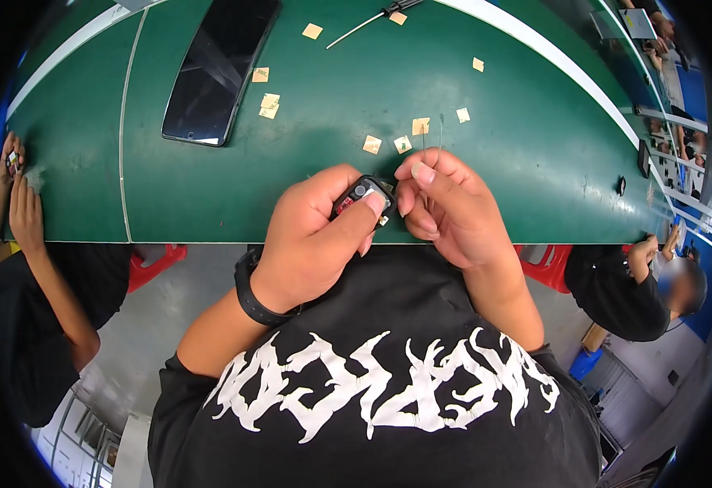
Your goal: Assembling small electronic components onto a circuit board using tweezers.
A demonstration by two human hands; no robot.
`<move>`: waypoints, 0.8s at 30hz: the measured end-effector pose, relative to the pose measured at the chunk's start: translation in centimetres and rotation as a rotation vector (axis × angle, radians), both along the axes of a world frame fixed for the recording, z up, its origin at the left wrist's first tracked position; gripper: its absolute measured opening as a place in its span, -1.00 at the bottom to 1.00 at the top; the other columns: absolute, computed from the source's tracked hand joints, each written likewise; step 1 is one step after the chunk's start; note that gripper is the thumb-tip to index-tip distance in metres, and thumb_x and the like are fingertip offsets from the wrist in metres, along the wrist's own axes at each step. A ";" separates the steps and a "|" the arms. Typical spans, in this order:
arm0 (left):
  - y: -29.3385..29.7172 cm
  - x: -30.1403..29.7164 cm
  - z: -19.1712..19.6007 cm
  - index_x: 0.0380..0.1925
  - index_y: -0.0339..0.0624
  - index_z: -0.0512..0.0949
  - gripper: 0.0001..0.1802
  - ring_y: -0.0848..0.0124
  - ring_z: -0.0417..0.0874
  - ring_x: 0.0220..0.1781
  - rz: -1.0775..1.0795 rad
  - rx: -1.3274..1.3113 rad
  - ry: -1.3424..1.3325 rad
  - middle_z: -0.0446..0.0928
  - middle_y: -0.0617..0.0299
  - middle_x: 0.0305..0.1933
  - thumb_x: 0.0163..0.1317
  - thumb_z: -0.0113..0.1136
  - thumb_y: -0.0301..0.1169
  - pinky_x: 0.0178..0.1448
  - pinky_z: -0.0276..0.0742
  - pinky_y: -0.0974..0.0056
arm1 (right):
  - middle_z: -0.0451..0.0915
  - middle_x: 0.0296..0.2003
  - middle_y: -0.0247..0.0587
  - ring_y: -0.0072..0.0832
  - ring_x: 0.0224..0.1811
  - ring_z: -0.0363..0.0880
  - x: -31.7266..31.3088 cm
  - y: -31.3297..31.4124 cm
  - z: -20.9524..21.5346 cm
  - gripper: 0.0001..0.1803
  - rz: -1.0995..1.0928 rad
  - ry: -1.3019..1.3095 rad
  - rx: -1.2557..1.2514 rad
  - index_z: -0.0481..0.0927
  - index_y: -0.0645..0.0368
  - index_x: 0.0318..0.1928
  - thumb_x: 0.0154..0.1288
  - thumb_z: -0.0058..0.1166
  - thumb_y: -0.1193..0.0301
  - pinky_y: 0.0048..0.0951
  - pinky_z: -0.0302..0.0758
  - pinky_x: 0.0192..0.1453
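Observation:
My left hand is closed round a small black rounded-square device case, its thumb pressing on the face. The case is open, and silvery, red and light parts show inside it. Just to its right, my right hand pinches two thin dark prongs that point away from me; whether they are joined as one tool is hidden by the fingers. The right fingertips are close to the case's edge. Beyond the hands, small tan paper squares lie on the green table.
A black smartphone lies at the far left, and a screwdriver at the far edge. More tan squares are scattered about. One person works at my left, another sits at my right. Red stools stand below the table edge.

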State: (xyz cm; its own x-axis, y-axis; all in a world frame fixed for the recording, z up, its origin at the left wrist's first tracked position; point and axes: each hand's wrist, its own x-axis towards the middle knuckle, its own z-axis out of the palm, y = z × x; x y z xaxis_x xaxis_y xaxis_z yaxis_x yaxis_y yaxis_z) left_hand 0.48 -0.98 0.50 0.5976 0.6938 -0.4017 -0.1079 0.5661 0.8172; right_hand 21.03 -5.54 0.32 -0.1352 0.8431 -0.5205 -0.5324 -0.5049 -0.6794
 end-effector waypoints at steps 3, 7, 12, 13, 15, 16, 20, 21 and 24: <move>-0.2 0.1 0.0 -0.36 -0.25 0.49 -0.80 0.65 0.39 -0.58 -0.019 0.061 0.032 0.49 0.35 -0.55 0.48 0.12 -0.40 -0.48 0.31 0.44 | 0.61 -0.39 -0.30 -0.73 -0.55 0.33 0.1 -0.1 -0.1 -0.78 -0.002 0.009 0.006 0.58 0.24 -0.04 0.61 0.01 0.33 -0.62 0.22 -0.51; -0.4 0.2 0.0 -0.34 -0.26 0.50 -0.82 0.65 0.36 -0.63 -0.036 0.115 0.059 0.51 0.30 -0.57 0.47 0.06 -0.43 -0.51 0.28 0.45 | 0.62 -0.36 -0.30 -0.73 -0.54 0.32 0.2 -0.4 -0.1 -0.80 0.007 0.035 0.029 0.58 0.25 -0.05 0.60 0.04 0.34 -0.62 0.22 -0.50; 0.2 0.1 0.2 -0.34 -0.27 0.52 -0.81 0.66 0.38 -0.61 -0.134 0.143 0.097 0.53 0.29 -0.53 0.45 0.00 -0.43 -0.50 0.28 0.46 | 0.62 -0.29 -0.33 -0.77 -0.42 0.41 0.3 -1.4 0.8 -0.80 0.066 -0.368 0.331 0.61 0.31 0.00 0.41 0.26 0.56 -0.67 0.33 -0.38; 0.2 0.1 0.2 -0.32 -0.28 0.53 -0.80 0.66 0.39 -0.61 -0.153 0.146 0.085 0.54 0.28 -0.51 0.44 -0.03 -0.43 -0.50 0.29 0.47 | 0.61 -0.28 -0.36 -0.78 -0.36 0.46 0.5 -1.3 1.4 -0.77 0.082 -0.362 0.338 0.65 0.32 -0.02 0.33 0.31 0.63 -0.67 0.40 -0.32; 0.3 -0.2 0.2 -0.31 -0.29 0.54 -0.78 0.66 0.40 -0.60 -0.175 0.151 0.077 0.55 0.28 -0.50 0.44 -0.06 -0.43 -0.50 0.29 0.47 | 0.63 -0.29 -0.33 -0.75 -0.35 0.51 1.1 -1.3 1.8 -0.81 0.143 -0.480 0.401 0.67 0.32 -0.07 0.31 0.31 0.63 -0.65 0.44 -0.31; 0.3 -0.3 0.3 -0.30 -0.29 0.55 -0.75 0.66 0.41 -0.60 -0.197 0.155 0.068 0.56 0.27 -0.49 0.44 -0.09 -0.42 -0.50 0.30 0.48 | 0.64 -0.29 -0.30 -0.71 -0.34 0.55 1.3 -1.2 2.0 -0.85 0.204 -0.599 0.463 0.69 0.32 -0.12 0.30 0.31 0.63 -0.63 0.47 -0.30; 0.7 -0.6 0.4 -0.31 -0.31 0.56 -0.73 0.66 0.41 -0.60 -0.248 0.134 0.065 0.56 0.26 -0.49 0.43 -0.11 -0.42 -0.50 0.30 0.48 | 0.68 -0.32 -0.23 -0.58 -0.36 0.64 1.5 -0.5 3.1 -0.88 0.315 -0.833 0.672 0.72 0.29 -0.22 0.22 0.34 0.64 -0.55 0.53 -0.31; 0.7 -0.6 0.2 -0.30 -0.32 0.57 -0.72 0.65 0.40 -0.61 -0.268 0.134 0.059 0.56 0.26 -0.50 0.44 -0.12 -0.41 -0.50 0.30 0.48 | 0.68 -0.34 -0.20 -0.48 -0.36 0.67 1.5 -0.4 3.5 -0.86 0.340 -0.906 0.708 0.73 0.25 -0.24 0.17 0.34 0.63 -0.48 0.56 -0.31; 0.9 -0.6 0.1 -0.29 -0.34 0.58 -0.70 0.65 0.39 -0.62 -0.309 0.144 0.053 0.56 0.27 -0.52 0.46 -0.13 -0.41 -0.51 0.30 0.47 | 0.68 -0.37 -0.21 -0.33 -0.37 0.69 1.7 0.1 3.5 -0.82 0.378 -1.023 0.841 0.73 0.18 -0.25 0.09 0.37 0.60 -0.38 0.59 -0.30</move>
